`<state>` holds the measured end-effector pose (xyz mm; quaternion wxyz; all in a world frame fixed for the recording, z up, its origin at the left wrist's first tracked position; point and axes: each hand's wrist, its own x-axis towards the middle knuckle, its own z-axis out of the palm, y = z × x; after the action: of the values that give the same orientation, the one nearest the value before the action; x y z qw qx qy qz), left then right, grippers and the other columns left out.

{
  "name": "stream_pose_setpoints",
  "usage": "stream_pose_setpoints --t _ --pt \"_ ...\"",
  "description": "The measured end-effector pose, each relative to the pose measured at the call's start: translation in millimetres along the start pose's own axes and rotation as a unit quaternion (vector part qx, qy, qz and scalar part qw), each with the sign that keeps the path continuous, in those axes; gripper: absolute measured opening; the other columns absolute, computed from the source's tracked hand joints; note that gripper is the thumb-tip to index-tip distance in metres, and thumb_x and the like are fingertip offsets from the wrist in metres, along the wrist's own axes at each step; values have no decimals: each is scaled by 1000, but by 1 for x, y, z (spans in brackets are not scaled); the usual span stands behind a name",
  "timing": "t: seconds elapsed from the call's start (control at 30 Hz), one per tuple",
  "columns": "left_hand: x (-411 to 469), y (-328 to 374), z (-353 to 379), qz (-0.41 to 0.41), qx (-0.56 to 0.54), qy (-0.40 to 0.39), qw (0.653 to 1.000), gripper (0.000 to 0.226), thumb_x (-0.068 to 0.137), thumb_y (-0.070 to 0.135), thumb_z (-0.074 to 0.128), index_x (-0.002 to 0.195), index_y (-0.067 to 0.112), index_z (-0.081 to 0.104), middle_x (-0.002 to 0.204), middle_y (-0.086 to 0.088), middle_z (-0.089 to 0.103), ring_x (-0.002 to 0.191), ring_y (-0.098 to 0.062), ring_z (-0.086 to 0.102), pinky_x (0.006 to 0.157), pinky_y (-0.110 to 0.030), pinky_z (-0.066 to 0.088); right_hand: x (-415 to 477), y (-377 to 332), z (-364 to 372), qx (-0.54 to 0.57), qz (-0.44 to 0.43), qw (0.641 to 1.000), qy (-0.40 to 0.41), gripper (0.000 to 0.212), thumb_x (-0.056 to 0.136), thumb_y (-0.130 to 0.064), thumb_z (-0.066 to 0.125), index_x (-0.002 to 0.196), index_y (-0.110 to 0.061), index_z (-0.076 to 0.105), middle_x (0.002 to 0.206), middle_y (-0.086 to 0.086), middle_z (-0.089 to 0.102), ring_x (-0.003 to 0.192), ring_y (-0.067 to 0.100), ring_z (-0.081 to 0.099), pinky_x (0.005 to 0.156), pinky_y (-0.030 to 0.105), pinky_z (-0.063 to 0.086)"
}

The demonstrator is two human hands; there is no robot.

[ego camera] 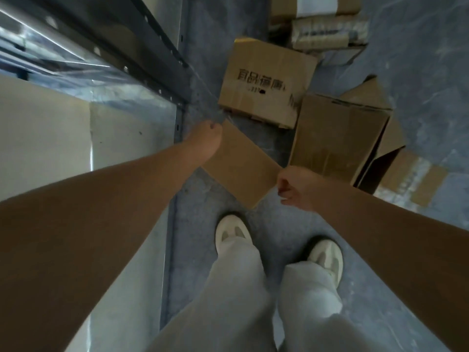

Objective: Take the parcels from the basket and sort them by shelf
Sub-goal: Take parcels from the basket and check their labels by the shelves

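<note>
I hold a flat brown cardboard parcel [241, 165] between both hands, above the floor in front of my feet. My left hand [206, 143] grips its far left corner, fingers curled over the edge. My right hand [291, 186] pinches its near right corner with curled fingers. The parcel is tilted, with its plain face toward me. A metal shelf [106, 118] with pale boards stands on my left, its dark upright beside my left hand. No basket is in view.
Several cardboard boxes lie on the blue-grey floor ahead: one with printed characters [266, 82], an opened one on its side [340, 138], and others at the top [317, 24]. A taped flat box [408, 179] lies right. My feet [233, 235] stand below.
</note>
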<state>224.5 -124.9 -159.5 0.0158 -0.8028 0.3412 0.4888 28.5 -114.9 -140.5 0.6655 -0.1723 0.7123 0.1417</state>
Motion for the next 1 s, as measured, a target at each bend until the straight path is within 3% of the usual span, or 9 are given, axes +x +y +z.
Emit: stream_pose_setpoints --t 0.07,0.17,0.33,0.4,0.5,0.57,0.7,0.83,1.0 --pt "-3 -4 12 -28 -24 -9 999 36 103 25 29 106 3 58 86 -8 51 84 -25 49 66 -30 33 3 0 8 92 5 996 -20 13 87 2 45 78 -7 44 101 14 44 105 31 52 105 44 44" --pt "-34 -8 12 -30 -82 41 995 38 102 32 30 114 9 58 99 -9 56 87 -23 51 73 -33 37 -18 -4 16 135 6 990 -27 16 87 8 40 78 -5 40 110 16 41 125 37 48 107 48 43" --pt "-121 14 -41 -33 -168 126 977 30 101 31 36 111 17 61 99 -2 53 91 -20 50 82 -32 40 -119 -24 -4 129 -17 991 -15 31 92 11 33 68 -9 33 82 13 37 84 31 46 99 43 44" --pt "-160 41 -76 -28 -194 138 971 28 101 31 37 99 19 62 95 0 55 94 -21 52 89 -36 44 -178 -38 -23 163 -50 985 -15 26 96 1 36 72 -10 38 86 12 45 88 29 51 104 44 44" --pt "-222 106 -131 10 -217 144 965 22 100 32 39 95 22 58 100 -4 60 102 -27 58 96 -41 47 -275 -67 -59 194 -128 973 10 18 103 -16 38 105 -7 53 115 15 55 118 33 56 106 47 45" --pt "-268 160 -170 48 -237 152 958 30 102 36 38 109 19 61 112 -9 62 112 -29 57 99 -40 45 -345 -90 -88 181 -179 966 43 35 105 -27 37 131 -7 49 127 14 55 121 32 55 102 43 47" --pt "-372 264 -251 110 -265 187 939 56 101 54 30 132 16 57 131 -11 58 121 -28 54 103 -38 43 -491 -127 -151 159 -285 941 91 46 105 -39 36 133 -4 46 120 14 56 114 33 58 99 44 50" --pt "-486 325 -312 208 -346 203 892 39 93 60 40 97 29 65 99 2 67 96 -18 64 82 -32 52 -617 -137 -201 177 -395 894 111 41 103 -33 43 129 -2 51 112 15 59 104 33 63 94 48 53" --pt "-622 314 -327 272 -343 265 859 28 79 56 49 86 33 64 96 -2 68 97 -24 66 93 -52 52 -722 -109 -207 194 -462 858 111 34 95 -27 56 122 -6 53 117 20 58 106 36 59 93 54 52"
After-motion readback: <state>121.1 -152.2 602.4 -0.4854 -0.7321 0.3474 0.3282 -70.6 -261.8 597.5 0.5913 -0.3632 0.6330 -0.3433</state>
